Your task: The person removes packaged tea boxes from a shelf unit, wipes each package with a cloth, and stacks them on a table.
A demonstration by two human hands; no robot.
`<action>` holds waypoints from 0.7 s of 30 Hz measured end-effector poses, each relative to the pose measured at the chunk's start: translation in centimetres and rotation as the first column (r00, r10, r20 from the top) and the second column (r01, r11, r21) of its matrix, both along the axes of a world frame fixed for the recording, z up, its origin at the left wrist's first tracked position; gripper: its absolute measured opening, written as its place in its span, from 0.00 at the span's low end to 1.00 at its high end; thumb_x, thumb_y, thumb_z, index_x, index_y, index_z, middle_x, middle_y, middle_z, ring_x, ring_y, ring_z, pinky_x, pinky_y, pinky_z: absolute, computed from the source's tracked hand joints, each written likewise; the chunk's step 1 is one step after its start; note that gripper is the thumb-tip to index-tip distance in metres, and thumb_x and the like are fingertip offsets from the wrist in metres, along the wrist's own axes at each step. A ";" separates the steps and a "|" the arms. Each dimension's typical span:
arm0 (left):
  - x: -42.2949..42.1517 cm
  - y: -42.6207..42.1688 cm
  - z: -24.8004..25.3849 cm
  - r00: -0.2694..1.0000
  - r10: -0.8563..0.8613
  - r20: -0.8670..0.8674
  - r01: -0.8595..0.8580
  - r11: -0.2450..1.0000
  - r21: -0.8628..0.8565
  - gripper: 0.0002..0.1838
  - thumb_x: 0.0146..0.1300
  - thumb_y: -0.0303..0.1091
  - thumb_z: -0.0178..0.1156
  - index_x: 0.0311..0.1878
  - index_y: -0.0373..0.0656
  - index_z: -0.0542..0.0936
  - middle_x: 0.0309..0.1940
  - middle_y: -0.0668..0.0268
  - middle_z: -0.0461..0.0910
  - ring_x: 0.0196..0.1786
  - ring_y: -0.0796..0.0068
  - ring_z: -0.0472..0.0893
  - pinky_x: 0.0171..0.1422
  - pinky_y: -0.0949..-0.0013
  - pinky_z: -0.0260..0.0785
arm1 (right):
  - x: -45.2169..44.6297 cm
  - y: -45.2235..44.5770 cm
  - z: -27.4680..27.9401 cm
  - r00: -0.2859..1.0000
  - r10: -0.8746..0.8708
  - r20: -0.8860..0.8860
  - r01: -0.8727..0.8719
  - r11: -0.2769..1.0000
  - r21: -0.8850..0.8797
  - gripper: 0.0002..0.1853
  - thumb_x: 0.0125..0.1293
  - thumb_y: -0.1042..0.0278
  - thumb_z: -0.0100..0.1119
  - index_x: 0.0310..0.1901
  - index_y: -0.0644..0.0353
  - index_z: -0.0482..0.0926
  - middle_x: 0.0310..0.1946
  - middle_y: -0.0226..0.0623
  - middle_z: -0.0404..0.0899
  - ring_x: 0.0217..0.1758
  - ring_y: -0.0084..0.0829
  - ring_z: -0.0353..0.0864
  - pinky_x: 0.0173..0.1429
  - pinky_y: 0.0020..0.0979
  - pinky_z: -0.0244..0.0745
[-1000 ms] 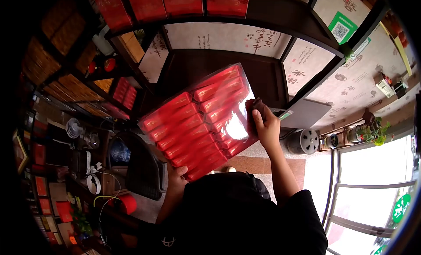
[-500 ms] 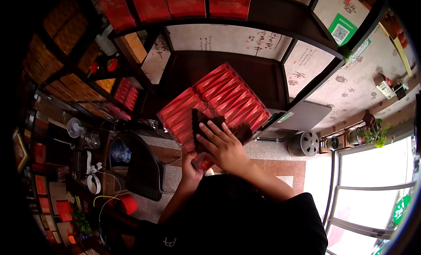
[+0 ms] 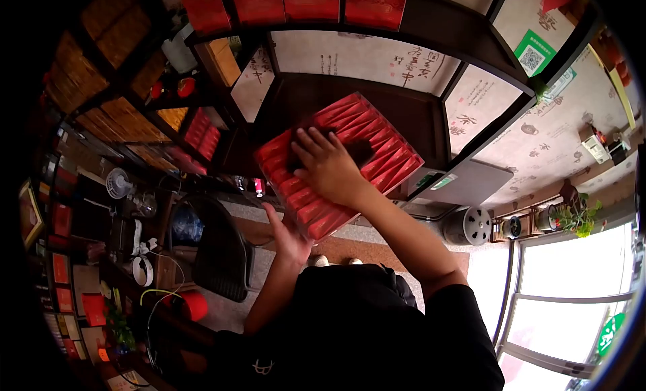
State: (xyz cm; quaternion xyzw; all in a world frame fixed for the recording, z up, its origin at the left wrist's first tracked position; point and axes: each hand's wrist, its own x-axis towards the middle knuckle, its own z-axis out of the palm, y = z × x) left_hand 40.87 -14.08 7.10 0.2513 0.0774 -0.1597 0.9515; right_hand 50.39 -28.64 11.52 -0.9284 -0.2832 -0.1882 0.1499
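A clear plastic box (image 3: 397, 145) packed with rows of red packets is tilted in front of me, over the dark desk. My left hand (image 3: 291, 240) supports its near left corner from below; the thumb stands away from the box and the fingers are hidden underneath. My right hand (image 3: 330, 166) lies flat on top of the box, fingers stretched out. A dark cloth (image 3: 363, 151) shows beneath it, pressed against the box's top and partly covered by the palm.
Dark shelving (image 3: 431, 11) with red boxes stands ahead. A black chair (image 3: 219, 256) is on the left, near a side table with a small fan (image 3: 118, 182). A round metal container (image 3: 469, 225) stands on the right by potted plants (image 3: 575, 216). A glass door (image 3: 572, 263) is at lower right.
My right hand has slid up and left across the box's top. My left thumb has come away from the corner. The view has shifted slightly, and the cloth is more covered now.
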 end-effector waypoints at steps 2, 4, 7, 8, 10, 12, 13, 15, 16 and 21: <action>0.1 0.1 0.0 0.997 0.020 -0.076 -0.016 0.998 0.064 0.54 0.63 0.80 0.32 0.78 0.44 0.49 0.77 0.61 0.55 0.77 0.60 0.58 0.78 0.54 0.56 | -2.6 2.5 0.5 0.970 0.230 -0.079 -0.227 0.973 0.042 0.29 0.67 0.51 0.56 0.65 0.58 0.73 0.74 0.43 0.61 0.78 0.44 0.56 0.76 0.55 0.55; 0.2 0.5 -1.0 0.995 0.102 -0.018 -0.102 0.994 0.033 0.51 0.64 0.79 0.34 0.77 0.46 0.51 0.76 0.62 0.56 0.76 0.60 0.61 0.74 0.53 0.60 | -5.0 3.0 1.3 0.912 0.398 -0.104 -0.388 0.916 0.102 0.23 0.58 0.55 0.66 0.54 0.52 0.82 0.69 0.33 0.69 0.77 0.41 0.59 0.76 0.56 0.56; -0.6 1.3 -1.3 0.996 0.066 0.068 -0.061 0.995 -0.080 0.46 0.67 0.75 0.35 0.72 0.45 0.60 0.70 0.59 0.65 0.70 0.60 0.68 0.72 0.55 0.62 | -6.9 1.7 2.7 0.868 0.455 -0.199 -0.455 0.889 0.046 0.16 0.54 0.58 0.69 0.44 0.53 0.85 0.58 0.27 0.78 0.75 0.38 0.62 0.76 0.56 0.56; -0.5 1.4 -1.4 0.997 0.046 0.063 -0.036 0.987 -0.156 0.44 0.68 0.74 0.36 0.70 0.44 0.64 0.67 0.58 0.69 0.67 0.60 0.71 0.70 0.56 0.64 | -7.4 1.1 2.9 0.827 0.524 -0.203 -0.512 0.852 0.112 0.14 0.53 0.59 0.69 0.41 0.53 0.85 0.53 0.26 0.80 0.74 0.37 0.65 0.75 0.56 0.57; -0.1 1.2 -1.0 0.999 0.001 0.053 0.015 0.953 -0.303 0.41 0.70 0.71 0.38 0.66 0.43 0.70 0.60 0.55 0.76 0.61 0.60 0.77 0.67 0.56 0.68 | -8.2 -0.4 2.8 0.785 0.586 -0.203 -0.559 0.810 0.177 0.12 0.53 0.59 0.69 0.38 0.54 0.85 0.48 0.25 0.82 0.72 0.36 0.67 0.75 0.55 0.59; 0.3 1.4 -1.0 0.996 -0.088 -0.007 0.088 0.995 -0.040 0.41 0.70 0.68 0.44 0.70 0.42 0.66 0.63 0.55 0.73 0.64 0.61 0.75 0.68 0.58 0.69 | -8.9 -1.7 2.3 0.699 0.694 -0.173 -0.659 0.719 0.221 0.12 0.52 0.59 0.70 0.38 0.52 0.85 0.46 0.27 0.83 0.71 0.37 0.69 0.75 0.55 0.59; 0.0 0.9 -0.7 0.995 -0.095 -0.032 0.094 0.995 -0.021 0.37 0.70 0.63 0.49 0.68 0.40 0.68 0.58 0.56 0.77 0.58 0.63 0.79 0.63 0.62 0.73 | -9.5 -2.2 2.3 0.726 0.674 -0.136 -0.648 0.737 0.193 0.13 0.56 0.60 0.67 0.44 0.48 0.85 0.53 0.25 0.82 0.69 0.35 0.71 0.74 0.51 0.60; -0.4 0.5 1.0 0.990 -0.141 -0.032 0.142 0.990 0.028 0.35 0.70 0.61 0.51 0.67 0.39 0.69 0.57 0.57 0.78 0.57 0.64 0.80 0.62 0.62 0.74 | -10.6 -3.2 0.3 0.801 0.597 0.030 -0.597 0.797 0.089 0.16 0.58 0.61 0.63 0.50 0.45 0.84 0.58 0.24 0.79 0.69 0.34 0.71 0.74 0.50 0.60; -0.3 0.2 1.7 0.983 -0.180 -0.026 0.181 0.980 0.077 0.34 0.70 0.59 0.52 0.66 0.39 0.70 0.56 0.57 0.79 0.56 0.64 0.80 0.62 0.62 0.74 | -11.0 -3.8 -0.9 0.830 0.517 0.208 -0.527 0.850 -0.009 0.19 0.60 0.63 0.60 0.55 0.42 0.82 0.63 0.24 0.76 0.70 0.32 0.70 0.74 0.48 0.60; 0.3 -0.4 0.2 1.000 -0.006 -0.026 0.010 0.990 0.142 0.32 0.68 0.49 0.59 0.68 0.38 0.67 0.62 0.56 0.75 0.63 0.60 0.76 0.67 0.57 0.70 | -10.9 -7.3 -6.8 0.818 0.135 0.559 -0.134 0.990 -0.043 0.19 0.68 0.56 0.51 0.60 0.27 0.74 0.66 0.21 0.72 0.68 0.29 0.71 0.75 0.43 0.58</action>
